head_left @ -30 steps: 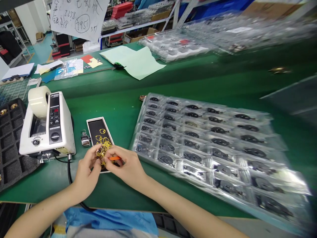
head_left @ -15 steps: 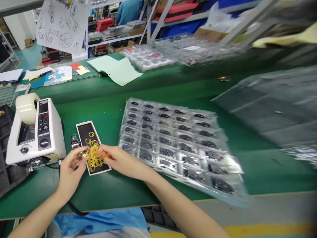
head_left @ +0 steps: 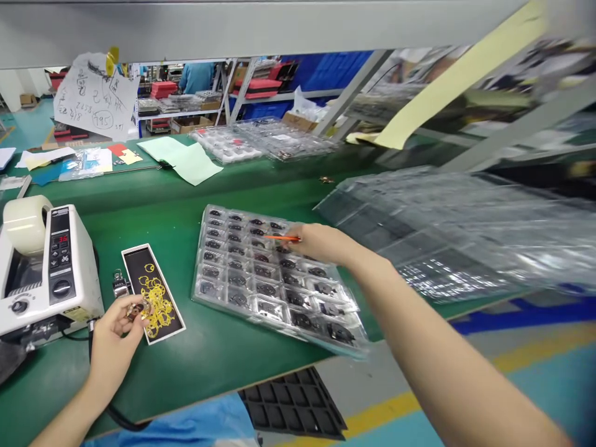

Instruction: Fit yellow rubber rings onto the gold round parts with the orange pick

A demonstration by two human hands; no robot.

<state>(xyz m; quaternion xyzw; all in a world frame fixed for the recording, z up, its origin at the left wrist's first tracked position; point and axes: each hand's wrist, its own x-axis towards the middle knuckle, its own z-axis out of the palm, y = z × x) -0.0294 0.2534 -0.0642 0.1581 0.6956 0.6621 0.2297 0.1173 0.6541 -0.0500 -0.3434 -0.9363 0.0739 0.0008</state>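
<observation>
My left hand (head_left: pixel 118 326) pinches a small shiny gold-brown metal part (head_left: pixel 136 310) over the edge of a narrow white box (head_left: pixel 125 253). Yellow rings (head_left: pixel 158 304) lie heaped on the dark floor of that box. Over the upper right of a clear plastic tray (head_left: pixel 223 307), my right hand (head_left: pixel 316 241) is closed round a thin orange stick (head_left: pixel 282 238), its tip pointing left. Dark oval parts (head_left: pixel 266 289) sit in the tray's pockets. My right fingers are blurred, and whether they touch the tray I cannot tell.
A white tape dispenser (head_left: pixel 60 267) stands at the left, with a small metal object (head_left: pixel 120 283) between it and the box. Stacked clear trays (head_left: pixel 419 230) lie at the right. Papers (head_left: pixel 181 158) rest on the rear ledge; a yellow strip (head_left: pixel 447 87) hangs at upper right.
My right hand has moved right with the orange stick, from the yellow rings to above the clear tray. My left hand still holds the metal part by the box. The view has turned right.
</observation>
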